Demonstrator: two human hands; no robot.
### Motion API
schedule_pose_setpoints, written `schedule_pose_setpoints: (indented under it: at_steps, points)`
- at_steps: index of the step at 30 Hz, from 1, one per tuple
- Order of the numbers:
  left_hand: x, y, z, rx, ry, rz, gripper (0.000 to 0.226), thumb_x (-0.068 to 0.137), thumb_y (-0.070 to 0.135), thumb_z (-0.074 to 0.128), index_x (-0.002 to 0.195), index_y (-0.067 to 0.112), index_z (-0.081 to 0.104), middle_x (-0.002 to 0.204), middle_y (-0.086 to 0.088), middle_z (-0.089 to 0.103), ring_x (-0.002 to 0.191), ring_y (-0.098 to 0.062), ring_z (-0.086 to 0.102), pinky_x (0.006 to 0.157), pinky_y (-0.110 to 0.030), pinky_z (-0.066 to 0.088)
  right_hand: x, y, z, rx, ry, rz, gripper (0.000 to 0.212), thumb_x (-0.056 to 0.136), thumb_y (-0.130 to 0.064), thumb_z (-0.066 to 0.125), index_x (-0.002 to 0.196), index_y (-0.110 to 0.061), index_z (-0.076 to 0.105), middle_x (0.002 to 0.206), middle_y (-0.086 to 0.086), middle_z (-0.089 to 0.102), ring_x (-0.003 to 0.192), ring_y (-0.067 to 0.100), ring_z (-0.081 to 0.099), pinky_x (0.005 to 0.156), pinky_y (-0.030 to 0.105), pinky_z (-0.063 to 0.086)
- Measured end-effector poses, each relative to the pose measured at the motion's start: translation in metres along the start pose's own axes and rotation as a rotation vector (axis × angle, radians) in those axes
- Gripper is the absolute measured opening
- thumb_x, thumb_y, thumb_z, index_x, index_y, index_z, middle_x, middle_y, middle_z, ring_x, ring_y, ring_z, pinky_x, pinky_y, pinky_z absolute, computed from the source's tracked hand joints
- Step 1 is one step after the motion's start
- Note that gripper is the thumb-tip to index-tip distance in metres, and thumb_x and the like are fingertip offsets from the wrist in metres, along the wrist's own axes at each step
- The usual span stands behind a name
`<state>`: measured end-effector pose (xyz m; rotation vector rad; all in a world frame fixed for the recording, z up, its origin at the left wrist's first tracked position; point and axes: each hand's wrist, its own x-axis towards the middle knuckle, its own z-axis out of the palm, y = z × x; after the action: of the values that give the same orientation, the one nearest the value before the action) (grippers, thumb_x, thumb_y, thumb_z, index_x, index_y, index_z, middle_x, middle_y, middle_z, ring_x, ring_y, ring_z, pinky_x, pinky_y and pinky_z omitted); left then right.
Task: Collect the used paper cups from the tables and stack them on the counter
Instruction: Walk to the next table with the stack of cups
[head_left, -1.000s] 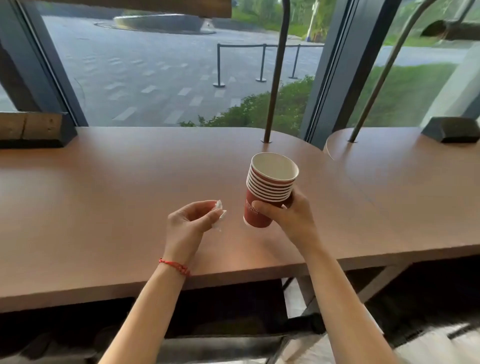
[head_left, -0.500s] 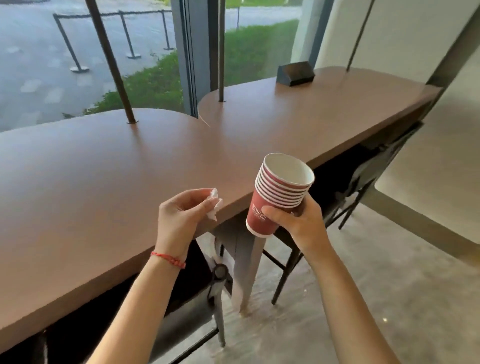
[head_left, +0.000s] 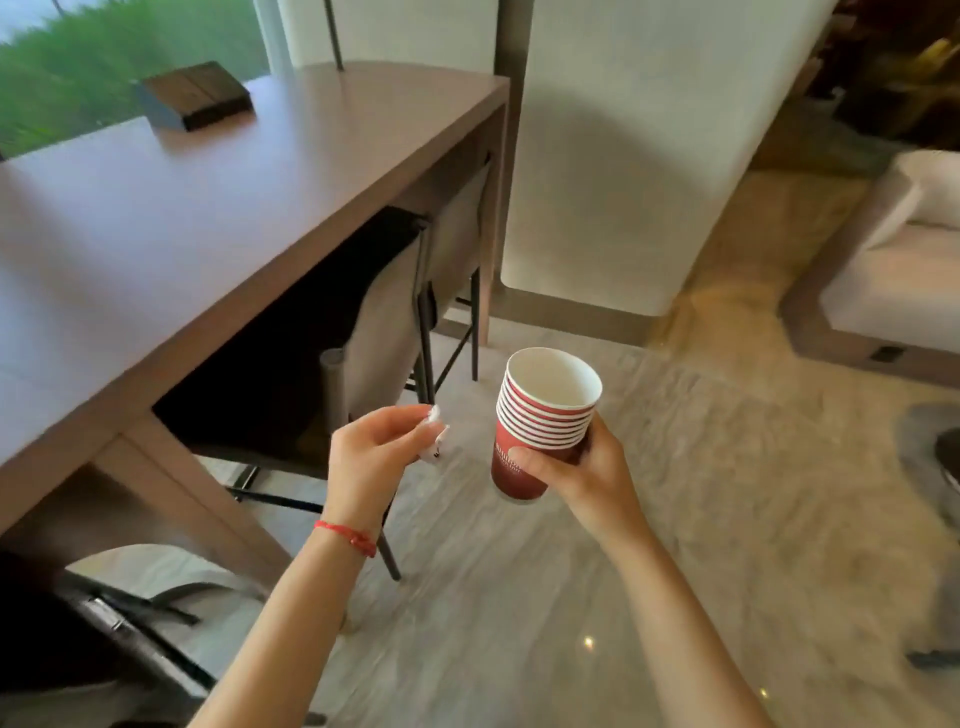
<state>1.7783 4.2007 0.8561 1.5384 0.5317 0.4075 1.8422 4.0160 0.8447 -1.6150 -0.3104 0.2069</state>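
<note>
A stack of several red paper cups (head_left: 540, 415) with white rims sits upright in my right hand (head_left: 587, 473), which grips it around the lower cups, over the floor. The top cup looks empty inside. My left hand (head_left: 374, 457), with a red string on the wrist, pinches a small crumpled white scrap (head_left: 434, 441) between thumb and fingers, just left of the cups. Both hands hang in the air beside the long brown table (head_left: 182, 218), clear of its edge.
A dark wooden block (head_left: 195, 96) lies on the table's far end by the window. Chairs (head_left: 395, 306) are tucked under the table. A white pillar (head_left: 623, 156) stands ahead, a pale sofa (head_left: 893, 270) at right, and pale marble floor (head_left: 675, 519) lies between.
The view has swung right, from facing the window and table to facing the floor and pillar. Both hands have left the tabletop, still holding the cup stack and the scrap.
</note>
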Motion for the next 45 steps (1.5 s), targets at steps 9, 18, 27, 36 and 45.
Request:
schedule_pose_setpoints:
  at_steps: [9,18,27,36,45]
  points:
    - [0.028,-0.022,0.128,-0.018,-0.284,-0.118,0.008,0.075,0.009,0.073,0.078,0.016,0.071,0.065,0.005,0.072,0.057,-0.003,0.065,0.054,-0.013,0.051,0.006,0.048,-0.111,-0.003,0.272,0.135,0.06,0.055,-0.028,0.083,0.11,-0.023,0.059,0.103,-0.005,0.071,0.099,0.01,0.066,0.085,0.028,0.052]
    - [0.143,-0.038,0.216,0.033,-0.4,-0.168,0.011,0.074,0.008,0.074,0.077,0.018,0.072,0.066,0.007,0.073,0.055,-0.004,0.065,0.053,-0.012,0.05,0.108,0.084,-0.15,0.032,0.423,0.193,0.062,0.048,-0.04,0.085,0.104,-0.026,0.062,0.103,-0.007,0.072,0.099,0.012,0.067,0.083,0.028,0.052]
    - [0.28,-0.021,0.315,0.063,-0.492,-0.15,0.011,0.074,0.005,0.074,0.078,0.015,0.072,0.071,0.001,0.073,0.06,-0.009,0.067,0.057,-0.018,0.055,0.243,0.089,-0.201,0.038,0.54,0.205,0.067,0.049,-0.04,0.083,0.11,-0.024,0.06,0.106,-0.002,0.07,0.101,0.014,0.066,0.088,0.035,0.053]
    - [0.363,-0.021,0.456,0.088,-0.593,-0.157,0.011,0.074,0.003,0.073,0.079,0.013,0.071,0.065,0.008,0.072,0.056,-0.005,0.065,0.054,-0.014,0.052,0.341,0.112,-0.294,0.021,0.618,0.212,0.071,0.051,-0.04,0.083,0.114,-0.02,0.059,0.106,-0.004,0.07,0.1,0.011,0.066,0.082,0.026,0.053]
    - [0.433,0.014,0.639,0.123,-0.711,-0.074,0.011,0.073,0.007,0.075,0.08,0.016,0.073,0.075,0.004,0.073,0.062,-0.006,0.067,0.057,-0.014,0.053,0.449,0.106,-0.433,0.04,0.725,0.195,0.073,0.051,-0.043,0.083,0.117,-0.022,0.058,0.106,-0.006,0.07,0.101,0.011,0.066,0.08,0.025,0.053]
